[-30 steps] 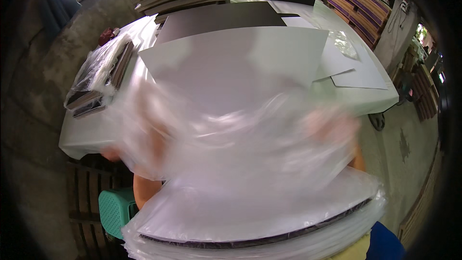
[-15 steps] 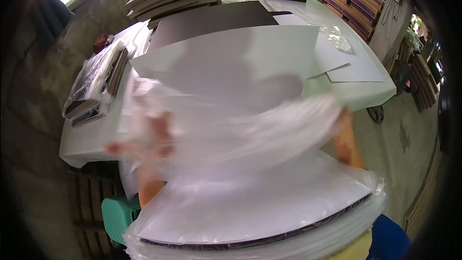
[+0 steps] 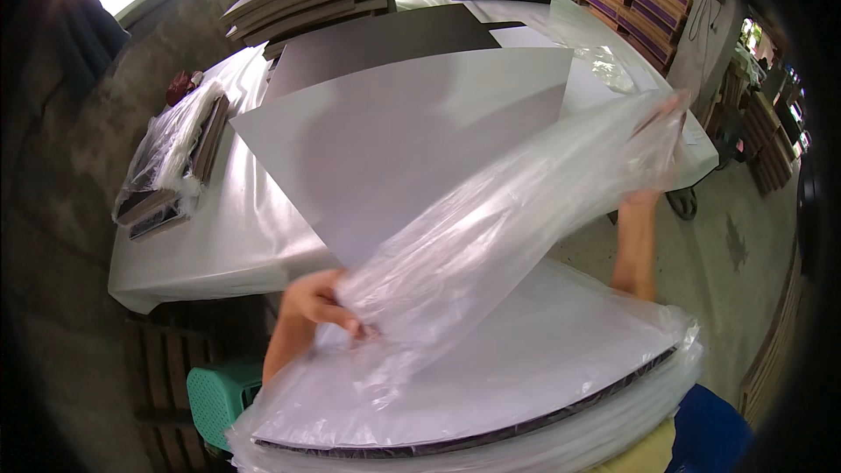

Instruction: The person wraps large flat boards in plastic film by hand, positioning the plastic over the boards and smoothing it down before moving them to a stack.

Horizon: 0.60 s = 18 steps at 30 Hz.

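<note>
Clear plastic film [image 3: 491, 210] stretches slantwise between my two hands. My left hand [image 3: 326, 302] is closed on its near left end, fingers pinched into the folds. At the far right my right hand [image 3: 655, 140] grips the other end, higher up and seen partly through the film. Below the film, close to my body, lies a white-faced panel [image 3: 534, 359] with a dark front edge, wrapped in clear plastic over a thick layer of more plastic. Beyond the film a large white sheet [image 3: 377, 140] lies on the table, its near part covered by the film.
Dark panels [image 3: 377, 39] lie behind the white sheet on the white-covered table [image 3: 219, 254]. Plastic-wrapped boards [image 3: 171, 158] sit at its left, stacked boards [image 3: 302, 0] at the back. A green stool [image 3: 219, 398] stands at lower left, a blue object [image 3: 710, 429] at lower right.
My left hand has come nearer and to the right, its spread fingers now closed on the film. My right hand has risen outward. The film has gone from bunched and blurred to pulled out slantwise.
</note>
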Tool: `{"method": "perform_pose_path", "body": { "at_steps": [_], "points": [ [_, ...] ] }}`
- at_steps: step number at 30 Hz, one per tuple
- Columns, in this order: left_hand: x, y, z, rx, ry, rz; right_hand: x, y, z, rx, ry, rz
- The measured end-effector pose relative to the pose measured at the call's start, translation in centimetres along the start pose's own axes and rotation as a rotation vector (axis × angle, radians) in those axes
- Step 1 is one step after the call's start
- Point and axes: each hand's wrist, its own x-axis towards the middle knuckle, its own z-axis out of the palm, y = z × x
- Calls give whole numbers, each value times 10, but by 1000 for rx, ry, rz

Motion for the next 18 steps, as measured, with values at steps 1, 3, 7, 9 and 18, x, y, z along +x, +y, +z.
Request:
{"method": "perform_pose_path", "body": {
  "at_steps": [1, 3, 7, 9, 18],
  "points": [
    [4, -8, 7, 8, -13, -22, -3, 1, -11, 66, 200, -83],
    [7, -11, 6, 17, -1, -51, -10, 8, -16, 133, 409, -223],
    [4, 1, -11, 0, 81, 94, -46, 26, -2, 50, 511, -373],
    [-8, 17, -26, -5, 157, 220, -54, 29, 8, 0, 488, -406],
    [2, 79, -62, 766, 897, -89, -1, -44, 7, -501, 606, -188]
  ]
}}
